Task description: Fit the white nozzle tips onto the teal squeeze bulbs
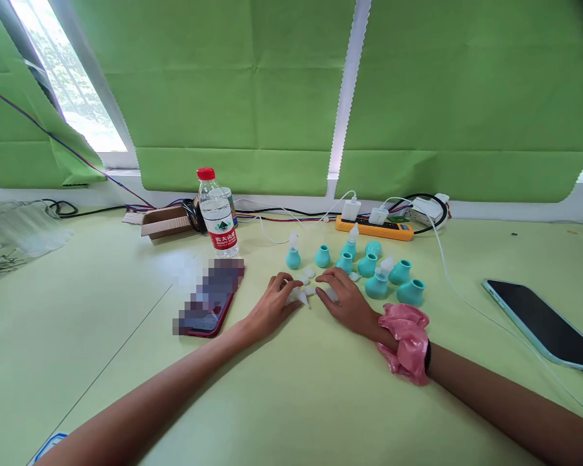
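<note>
Both hands lie low on the light green surface (296, 388), close side by side. The left hand (272, 303) has its fingers (286, 283) bent and half curled, and their ends touch a little heap of small white tips (309, 290). One pointy white tip sticks out just past those fingers. The right hand (346, 299) has its fingers (326, 292) bent down on the same heap from the other side. Whether either hand really pinches a tip or only rests on it, I cannot tell. The heap sits between the two hands. Just behind it stands a bunch of teal rubber bulbs (376, 286), some with a white tip on top. A pink scrunchie (404, 340) is around the right wrist. A red phone (208, 301) lies near the left hand, and a water bottle (217, 217) stands behind it.
</note>
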Available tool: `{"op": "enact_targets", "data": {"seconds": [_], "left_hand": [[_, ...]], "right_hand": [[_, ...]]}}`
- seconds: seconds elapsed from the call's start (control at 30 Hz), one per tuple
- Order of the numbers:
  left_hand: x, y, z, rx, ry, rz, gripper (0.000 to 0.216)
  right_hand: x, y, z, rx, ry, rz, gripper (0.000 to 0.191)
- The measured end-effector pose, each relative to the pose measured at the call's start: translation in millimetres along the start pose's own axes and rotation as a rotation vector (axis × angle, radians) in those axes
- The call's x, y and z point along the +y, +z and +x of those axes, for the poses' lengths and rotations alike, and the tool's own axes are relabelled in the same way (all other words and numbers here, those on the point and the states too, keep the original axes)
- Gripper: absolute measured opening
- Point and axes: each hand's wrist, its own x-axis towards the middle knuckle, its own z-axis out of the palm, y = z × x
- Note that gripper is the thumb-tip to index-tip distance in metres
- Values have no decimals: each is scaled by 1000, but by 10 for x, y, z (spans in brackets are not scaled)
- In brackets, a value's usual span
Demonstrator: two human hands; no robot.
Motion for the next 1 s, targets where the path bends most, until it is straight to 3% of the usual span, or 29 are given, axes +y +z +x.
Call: {"op": "enact_targets", "data": {"seconds": [0.13, 0.23, 0.33, 0.47, 0.6, 0.7, 0.8, 1.0], "left_hand": [[23, -6, 0, 20, -44, 1, 33], [48, -65, -6, -44, -66, -78, 35], [61, -143, 9, -110, -104, -199, 37], [101, -222, 45, -54, -77, -269, 36], [195, -277, -59, 120, -7, 0, 30], [246, -300, -258, 5, -17, 218, 22], [244, -290, -428, -123, -78, 386, 23], [179, -163, -398, -99, -53, 236, 25]], "right_hand": [[0, -31, 1, -148, 16, -109, 29], [-21, -75, 16, -285, -82, -115, 42], [-39, -87, 28, -339, -185, -56, 39], [-25, -42, 12, -266, -130, 5, 32], [-7, -12, -4, -129, 21, 48, 31], [-19, -23, 10, -62, 73, -19, 36], [-42, -40, 26, -157, 17, -103, 44], [-185, -97, 39, -218, -178, -168, 49]]}}
